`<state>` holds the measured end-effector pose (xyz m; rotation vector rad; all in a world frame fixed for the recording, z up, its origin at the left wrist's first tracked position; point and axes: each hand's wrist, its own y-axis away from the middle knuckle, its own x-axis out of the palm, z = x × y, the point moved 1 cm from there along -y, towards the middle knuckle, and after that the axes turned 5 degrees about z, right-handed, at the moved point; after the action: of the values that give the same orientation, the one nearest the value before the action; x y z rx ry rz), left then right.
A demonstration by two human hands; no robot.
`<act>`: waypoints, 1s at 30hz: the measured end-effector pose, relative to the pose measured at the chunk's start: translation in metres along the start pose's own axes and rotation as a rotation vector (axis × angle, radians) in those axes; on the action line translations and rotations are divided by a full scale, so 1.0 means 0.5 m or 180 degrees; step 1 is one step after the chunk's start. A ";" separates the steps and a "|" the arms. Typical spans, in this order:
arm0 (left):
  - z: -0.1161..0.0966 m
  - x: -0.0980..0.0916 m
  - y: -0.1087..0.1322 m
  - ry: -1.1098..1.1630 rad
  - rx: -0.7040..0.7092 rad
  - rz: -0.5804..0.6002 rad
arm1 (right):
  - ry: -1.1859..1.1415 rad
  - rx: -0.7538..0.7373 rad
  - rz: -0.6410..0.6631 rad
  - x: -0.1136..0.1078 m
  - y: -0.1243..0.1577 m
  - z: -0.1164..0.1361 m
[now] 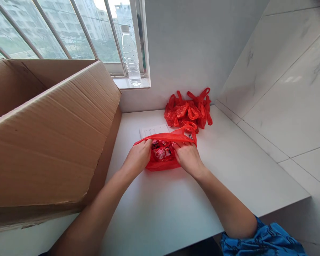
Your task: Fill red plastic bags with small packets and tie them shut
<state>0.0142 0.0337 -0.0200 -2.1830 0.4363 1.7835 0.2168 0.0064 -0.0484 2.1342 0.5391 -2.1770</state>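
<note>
From the head view, the one feed I have, my first worry is the red bag: its film looks thin, so I judge that pulling the hands hard apart could tear it. If the rim slipped on one side, the mouth could fold over and the packets might spill onto the table. The far rim lies close by the paper and the bundle, so a far-ward push could shove or snag them.

As for the grip, my left hand looks clamped on the bag's left side, fingertips hidden. My right hand has its fingers inside at the right; I can't tell whether they pinch film or packets. The bag sits on the table between both hands, its mouth spread, the packets showing in the gap; the box stands left.
</note>
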 end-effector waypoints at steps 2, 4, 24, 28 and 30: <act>-0.001 -0.001 0.002 0.0048 0.0048 -0.0026 | -0.0050 -0.0037 0.0071 0.004 0.001 -0.001; -0.001 -0.003 0.003 0.0085 0.0083 -0.0048 | -0.0090 -0.0044 0.0177 0.005 0.002 0.000; -0.006 -0.007 0.007 0.0596 0.0284 -0.0056 | -0.1186 0.0010 -0.0012 -0.039 0.015 -0.002; -0.010 -0.008 0.010 0.1366 0.0481 -0.0109 | -0.3258 0.0085 -0.0534 -0.067 0.023 -0.004; -0.012 -0.008 0.010 0.1927 0.0529 -0.0007 | -0.4096 0.0232 -0.0393 -0.070 0.023 -0.006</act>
<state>0.0170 0.0269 -0.0149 -2.5589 0.6781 1.0045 0.2246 -0.0110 -0.0167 0.3609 0.4271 -2.9720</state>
